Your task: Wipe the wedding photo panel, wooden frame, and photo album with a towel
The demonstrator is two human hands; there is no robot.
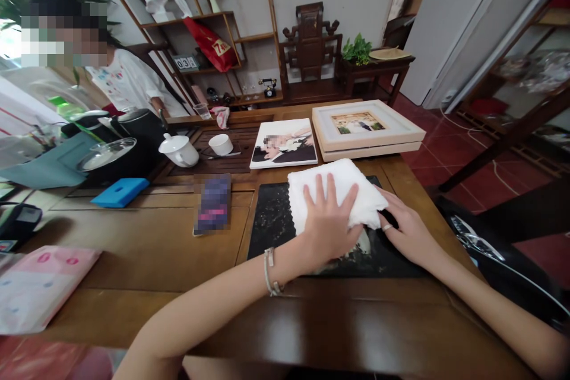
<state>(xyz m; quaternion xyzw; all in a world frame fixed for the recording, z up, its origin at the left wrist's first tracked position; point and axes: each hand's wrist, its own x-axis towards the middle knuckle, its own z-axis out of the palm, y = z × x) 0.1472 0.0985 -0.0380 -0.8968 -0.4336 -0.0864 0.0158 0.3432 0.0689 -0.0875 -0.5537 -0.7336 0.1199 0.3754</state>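
My left hand (pixel 329 222), with a bracelet at its wrist, lies flat with fingers spread on a folded white towel (pixel 338 175). The towel rests on a dark rectangular panel (pixel 271 219) with pale, blotchy marks, partly covered by the towel and hands. My right hand (pixel 409 231), with a ring on one finger, stretches out at the towel's right edge over the panel's right side. Its fingertips are partly hidden by the towel, and I see no clear grip.
Beyond the panel lie a photo print (pixel 285 151) and a framed picture (pixel 369 127). A phone (pixel 214 205), blue block (pixel 120 192), lidded white cup (pixel 179 151) and pink-white packet (pixel 47 288) are on the wooden table (pixel 214 267). A person (pixel 133 83) is across at left.
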